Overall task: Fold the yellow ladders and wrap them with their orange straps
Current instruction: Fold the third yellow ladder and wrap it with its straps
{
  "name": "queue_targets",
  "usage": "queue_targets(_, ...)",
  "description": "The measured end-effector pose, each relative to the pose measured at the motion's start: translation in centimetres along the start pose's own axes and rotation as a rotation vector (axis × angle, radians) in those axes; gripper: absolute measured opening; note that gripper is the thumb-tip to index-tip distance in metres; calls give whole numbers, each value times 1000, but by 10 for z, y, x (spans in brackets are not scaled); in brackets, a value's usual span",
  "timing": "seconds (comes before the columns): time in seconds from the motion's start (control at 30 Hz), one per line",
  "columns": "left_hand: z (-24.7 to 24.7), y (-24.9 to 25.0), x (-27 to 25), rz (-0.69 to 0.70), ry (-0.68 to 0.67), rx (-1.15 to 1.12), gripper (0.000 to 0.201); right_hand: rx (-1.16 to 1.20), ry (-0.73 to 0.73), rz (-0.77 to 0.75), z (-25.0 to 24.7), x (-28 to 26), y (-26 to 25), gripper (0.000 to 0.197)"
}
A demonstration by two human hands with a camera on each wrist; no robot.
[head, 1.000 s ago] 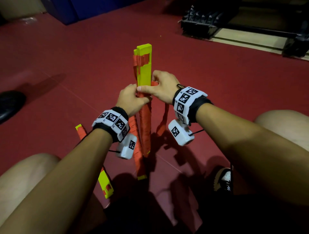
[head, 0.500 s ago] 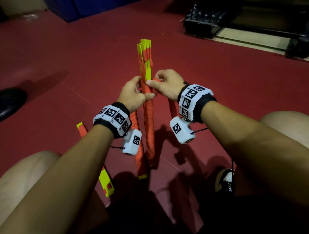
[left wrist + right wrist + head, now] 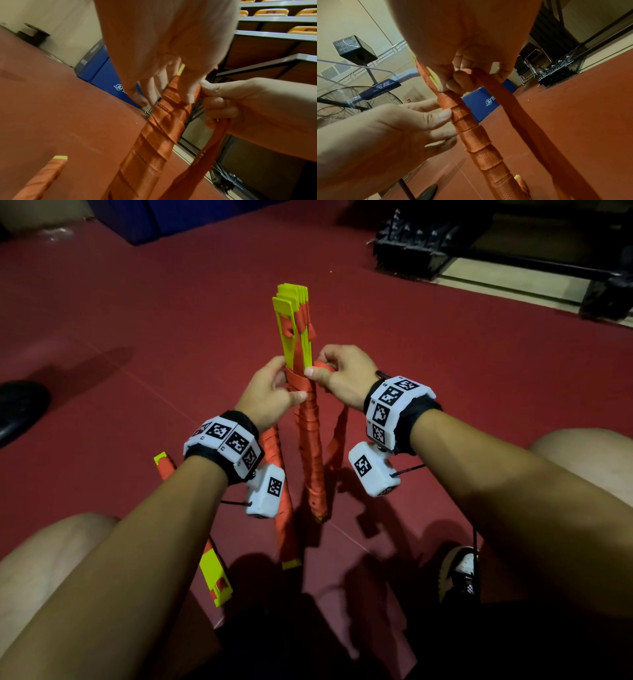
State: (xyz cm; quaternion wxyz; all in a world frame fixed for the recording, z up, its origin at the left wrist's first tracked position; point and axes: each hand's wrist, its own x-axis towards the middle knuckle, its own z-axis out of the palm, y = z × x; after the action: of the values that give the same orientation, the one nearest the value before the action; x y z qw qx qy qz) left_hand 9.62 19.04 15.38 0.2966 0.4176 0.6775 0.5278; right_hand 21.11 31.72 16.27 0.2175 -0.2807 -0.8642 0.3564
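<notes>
Our left hand [image 3: 270, 398] clenches the upright folded stack of stiff yellow plastic ladder slats [image 3: 297, 330] at its wound middle; our right hand [image 3: 337, 374] pinches the soft woven orange strap [image 3: 337, 436]. The bundle looks light and rigid; we judge the webbing needs tension, or turns may slip.

Red floor [image 3: 445, 364] — wrapped ladder bundles [image 3: 286, 529]

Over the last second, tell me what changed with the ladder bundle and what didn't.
The yellow ladder bundle turned in the hands from flat face to slat edges. The wound orange strap climbed higher. Left hand still grips the bundle, right hand still pinches the strap; the floor bundles stayed put.
</notes>
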Motion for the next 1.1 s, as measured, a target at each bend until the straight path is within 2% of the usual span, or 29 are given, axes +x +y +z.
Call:
queue_targets(0.33, 1, -13, 4, 53, 143, 134, 42, -29, 51, 61, -4, -4, -2, 34)
queue_targets(0.63, 0, -8, 0, 39, 171, 222, 40, 42, -27, 105, -1, -5, -9, 27)
queue_targets(0.83, 4, -6, -3, 78, 203, 316, 22, -34, 21, 65, -4, -13, -19, 53)
queue_targets(0.97, 7, -4, -5, 108, 226, 452, 19, 15, -8, 75, -6, -16, -21, 50)
queue_targets(1.1, 8, 0, -5, 103, 200, 414, 17, 37, 9, 33, -7, -13, -22, 51)
